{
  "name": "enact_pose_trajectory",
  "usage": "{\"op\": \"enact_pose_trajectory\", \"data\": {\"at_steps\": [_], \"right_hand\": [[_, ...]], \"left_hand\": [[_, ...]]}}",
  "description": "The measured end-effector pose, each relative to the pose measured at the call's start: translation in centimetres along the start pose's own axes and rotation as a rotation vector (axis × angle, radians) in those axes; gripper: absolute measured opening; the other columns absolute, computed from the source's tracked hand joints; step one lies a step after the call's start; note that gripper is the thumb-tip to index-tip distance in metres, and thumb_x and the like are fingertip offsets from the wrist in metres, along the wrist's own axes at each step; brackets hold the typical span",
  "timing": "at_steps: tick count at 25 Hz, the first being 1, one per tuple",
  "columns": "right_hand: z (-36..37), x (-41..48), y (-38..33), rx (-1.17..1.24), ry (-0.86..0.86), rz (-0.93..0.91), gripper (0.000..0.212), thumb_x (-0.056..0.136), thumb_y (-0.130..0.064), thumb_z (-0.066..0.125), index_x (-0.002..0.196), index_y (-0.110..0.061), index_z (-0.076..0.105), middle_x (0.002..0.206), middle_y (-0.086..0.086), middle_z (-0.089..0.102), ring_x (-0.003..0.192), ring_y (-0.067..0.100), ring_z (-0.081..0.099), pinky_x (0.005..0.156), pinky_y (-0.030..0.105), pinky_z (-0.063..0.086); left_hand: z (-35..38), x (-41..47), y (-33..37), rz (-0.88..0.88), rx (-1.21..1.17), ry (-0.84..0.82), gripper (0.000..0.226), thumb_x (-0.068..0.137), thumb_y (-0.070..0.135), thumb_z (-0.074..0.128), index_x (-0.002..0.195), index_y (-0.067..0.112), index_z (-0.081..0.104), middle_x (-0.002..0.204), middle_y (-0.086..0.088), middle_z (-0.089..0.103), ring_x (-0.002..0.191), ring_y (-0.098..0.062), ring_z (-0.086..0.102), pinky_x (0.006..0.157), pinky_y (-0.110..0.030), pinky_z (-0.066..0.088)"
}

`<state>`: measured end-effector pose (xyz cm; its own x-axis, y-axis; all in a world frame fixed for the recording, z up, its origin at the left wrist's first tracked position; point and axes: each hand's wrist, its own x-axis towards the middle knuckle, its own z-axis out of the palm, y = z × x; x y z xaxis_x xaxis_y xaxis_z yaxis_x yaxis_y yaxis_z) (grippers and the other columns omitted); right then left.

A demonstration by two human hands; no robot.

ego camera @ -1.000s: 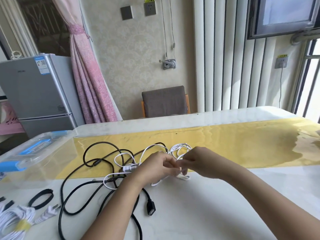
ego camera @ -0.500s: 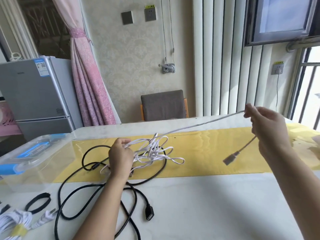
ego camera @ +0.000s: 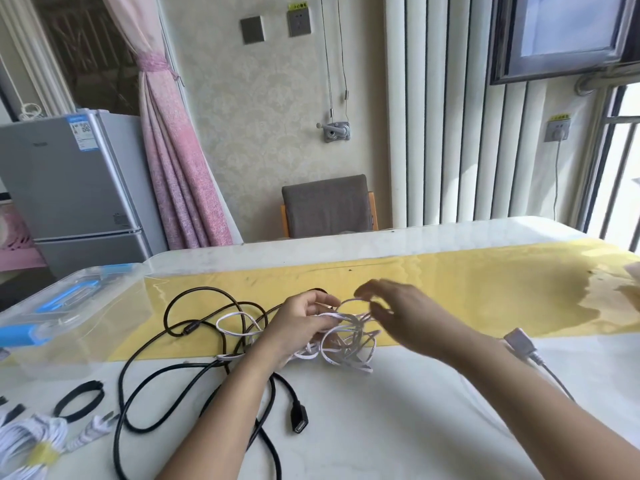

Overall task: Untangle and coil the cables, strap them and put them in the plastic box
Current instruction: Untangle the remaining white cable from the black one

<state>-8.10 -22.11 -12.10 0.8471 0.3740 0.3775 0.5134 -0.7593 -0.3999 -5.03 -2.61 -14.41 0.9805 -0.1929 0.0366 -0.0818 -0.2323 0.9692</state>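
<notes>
One thin white cable (ego camera: 346, 344), knotted in loops, is lying mid-way along the desk (ego camera: 381, 427), the left hand (ego camera: 298, 323) gripping it with curled fingers, the right hand (ego camera: 398, 315) spreading loose, blurred fingers above; one black cable (ego camera: 166, 370) is sprawling left.

A grey fridge (ego camera: 76, 188) stands at ten o'clock, a tied pink curtain (ego camera: 173, 161) just beside it. At twelve, a grey chair (ego camera: 327, 206) sits behind the desk (ego camera: 398, 427). White blinds (ego camera: 450, 116) hang at one o'clock.
</notes>
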Motion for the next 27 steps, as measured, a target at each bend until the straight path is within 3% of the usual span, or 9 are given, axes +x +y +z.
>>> {"op": "enact_pose_trajectory", "data": {"at_steps": [2, 5, 8, 10, 15, 20, 23, 25, 27], "right_hand": [[1.2, -0.2, -0.5, -0.02, -0.097, 0.132, 0.029, 0.097, -0.033, 0.049, 0.118, -0.014, 0.049, 0.117, 0.003, 0.055, 0.103, 0.026, 0.057, 0.077, 0.029, 0.038], [0.7, -0.3, -0.7, -0.142, -0.029, 0.31, 0.042, 0.088, -0.051, 0.056, 0.106, -0.013, 0.047, 0.105, 0.004, 0.046, 0.087, 0.03, 0.058, 0.067, 0.035, 0.042], [-0.2, -0.1, -1.0, -0.274, -0.182, 0.319, 0.049, 0.084, -0.059, 0.057, 0.066, -0.015, 0.048, 0.066, 0.0, 0.049, 0.062, 0.02, 0.046, 0.05, 0.029, 0.03], [-1.0, 0.0, -1.0, -0.049, -0.207, 0.325, 0.049, 0.084, -0.046, 0.064, 0.049, -0.016, 0.047, 0.047, -0.003, 0.042, 0.047, 0.013, 0.038, 0.045, 0.025, 0.026], [-3.1, 0.3, -1.6, 0.605, 0.206, 0.286, 0.049, 0.086, -0.03, 0.066, 0.046, -0.016, 0.041, 0.042, -0.006, 0.025, 0.04, 0.009, 0.02, 0.041, 0.02, 0.018], [-7.5, -0.3, 0.9, 1.022, 0.724, 0.264, 0.036, 0.089, -0.026, 0.063, 0.057, -0.02, 0.047, 0.052, -0.003, 0.028, 0.051, 0.012, 0.019, 0.056, 0.034, 0.012], [-8.9, -0.8, 3.5, 0.795, 0.851, 0.43, 0.038, 0.088, -0.029, 0.063, 0.057, -0.012, 0.048, 0.053, 0.002, 0.032, 0.049, 0.015, 0.024, 0.053, 0.029, 0.019], [-8.2, -0.7, 5.2, 0.376, 0.703, 0.572, 0.037, 0.088, -0.027, 0.059, 0.057, -0.006, 0.054, 0.045, 0.001, 0.043, 0.047, 0.02, 0.034, 0.049, 0.03, 0.025], [-6.8, -0.5, 6.7, -0.081, 0.422, 0.665, 0.026, 0.087, -0.018, 0.053, 0.07, -0.004, 0.066, 0.066, 0.01, 0.063, 0.063, 0.03, 0.051, 0.056, 0.033, 0.039]], "left_hand": [[0.6, -0.1, 0.2, 0.017, 0.055, 0.031, 0.013, 0.084, 0.003, 0.067, 0.088, 0.013, 0.06, 0.082, -0.007, 0.069, 0.056, -0.016, 0.058, 0.058, -0.023, 0.046], [1.6, -0.5, 0.3, 0.041, 0.263, 0.064, 0.015, 0.089, 0.017, 0.063, 0.079, 0.016, 0.052, 0.064, 0.001, 0.061, 0.04, -0.009, 0.045, 0.043, -0.019, 0.035], [3.3, -1.0, 0.4, 0.153, 0.841, 0.124, 0.018, 0.089, 0.028, 0.052, 0.076, 0.016, 0.049, 0.071, -0.005, 0.061, 0.066, -0.025, 0.057, 0.057, -0.032, 0.037], [4.5, -1.5, 0.7, 0.242, 1.115, 0.179, 0.018, 0.092, 0.032, 0.046, 0.088, 0.015, 0.052, 0.091, -0.01, 0.066, 0.088, -0.034, 0.059, 0.062, -0.034, 0.031], [4.2, -1.3, 1.2, 0.341, 0.971, 0.449, 0.026, 0.098, 0.044, 0.037, 0.093, 0.019, 0.037, 0.088, -0.005, 0.069, 0.085, -0.032, 0.064, 0.058, -0.032, 0.028], [-1.7, 0.1, 0.4, 0.106, 0.674, 0.8, 0.016, 0.098, 0.02, 0.042, 0.107, 0.008, 0.049, 0.101, -0.02, 0.067, 0.094, -0.038, 0.062, 0.065, -0.037, 0.034], [-4.2, 0.4, -0.2, 0.013, 0.493, 0.877, 0.022, 0.091, 0.004, 0.043, 0.112, 0.005, 0.049, 0.112, -0.018, 0.062, 0.102, -0.037, 0.056, 0.07, -0.034, 0.034], [-4.2, 0.5, -0.6, 0.041, 0.56, 0.839, 0.032, 0.084, -0.003, 0.045, 0.115, 0.006, 0.05, 0.109, -0.013, 0.062, 0.102, -0.034, 0.056, 0.072, -0.033, 0.036], [-3.5, 0.5, -0.8, 0.128, 0.611, 0.746, 0.034, 0.08, -0.007, 0.047, 0.108, 0.01, 0.056, 0.096, -0.003, 0.063, 0.094, -0.028, 0.059, 0.07, -0.029, 0.038]]}}
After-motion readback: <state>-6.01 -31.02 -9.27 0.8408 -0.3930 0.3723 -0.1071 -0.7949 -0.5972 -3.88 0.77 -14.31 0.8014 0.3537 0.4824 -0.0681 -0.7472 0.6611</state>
